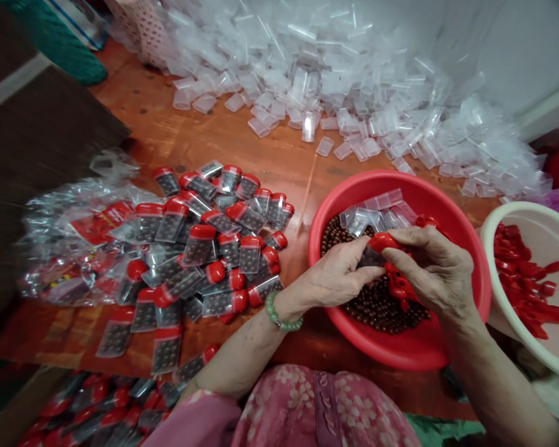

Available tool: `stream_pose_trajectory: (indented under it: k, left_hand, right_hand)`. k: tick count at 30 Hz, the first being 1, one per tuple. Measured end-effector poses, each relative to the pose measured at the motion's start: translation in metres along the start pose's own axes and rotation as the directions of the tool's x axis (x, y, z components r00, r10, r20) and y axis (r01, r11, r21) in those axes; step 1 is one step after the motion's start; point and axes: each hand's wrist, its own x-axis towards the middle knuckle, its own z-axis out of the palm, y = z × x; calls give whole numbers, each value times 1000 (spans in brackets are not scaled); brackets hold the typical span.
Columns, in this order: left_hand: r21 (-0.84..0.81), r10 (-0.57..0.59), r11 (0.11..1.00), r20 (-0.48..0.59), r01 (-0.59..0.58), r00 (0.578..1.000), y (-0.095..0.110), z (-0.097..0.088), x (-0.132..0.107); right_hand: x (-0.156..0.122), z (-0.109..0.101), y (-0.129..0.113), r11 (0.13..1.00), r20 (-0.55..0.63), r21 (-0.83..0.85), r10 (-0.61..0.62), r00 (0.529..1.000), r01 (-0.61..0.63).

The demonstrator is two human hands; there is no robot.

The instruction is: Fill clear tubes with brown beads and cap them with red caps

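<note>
Over the red basin (466,205), my left hand (338,273) grips a small clear container filled with dark balls (371,257). My right hand (431,267) has its fingers closed on the red cap (382,241) at that container's top end. Below my hands, brown balls (377,307) cover the basin's bottom. Several empty clear containers (384,208) lie on them toward the back. Red plastic caps (400,285) sit beneath my right hand, partly hidden by its fingers.
Filled red-capped containers (200,245) are heaped on the table at left, beside clear plastic bags (69,236). Loose empty containers (307,93) pile along the back wall. A white tub (491,230) with red caps (526,273) stands right of the basin. More filled containers (107,406) lie lower left.
</note>
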Motion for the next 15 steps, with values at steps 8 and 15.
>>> stream_pose_trajectory:
  k: [8,15]
  left_hand:
    - [-26,-19,999,-23,19,1000,-1,1,2]
    - [46,-17,999,-71,21,997,1,3,0]
  right_hand:
    - [-3,-5,1,999,4,-12,31,1000,-31]
    - [-1,-13,2,999,74,-1,42,996,-42]
